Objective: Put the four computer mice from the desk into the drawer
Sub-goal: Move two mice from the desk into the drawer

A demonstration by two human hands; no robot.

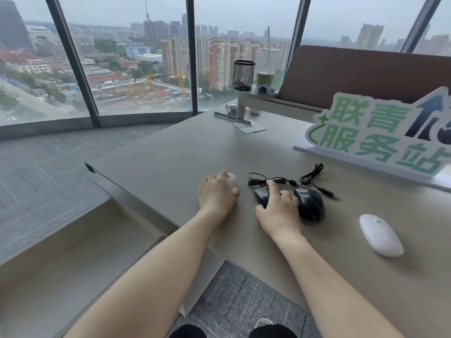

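Both hands are down on the grey tabletop (170, 152), each covering a mouse. The left hand (217, 195) lies palm-down over a small white mouse (231, 178), of which only the far end shows past the fingertips; the fingers curl around its sides, so the grip reads as closed on it, with the mouse still resting on the tabletop. Just to its right, the right hand (278, 206) sits over a flat black mouse (260, 195), the index finger stretched forward along its top and the thumb at its near left edge; the hand touches the mouse, but whether the grip has clenched on it or merely rests there I cannot tell. Touching the right hand's outer fingers is a larger, rounded black mouse (310, 203), whose black cable (288, 179) loops in a tangle beyond both black mice and ends in a plug off to the right. A second white mouse (380, 234), long and oval, lies alone well apart to the right, nearer the tabletop's front edge. The open drawer (73, 252) stands out below the tabletop's left edge, left of the left forearm. Behind the mice stands a green-lettered sign (375, 137).
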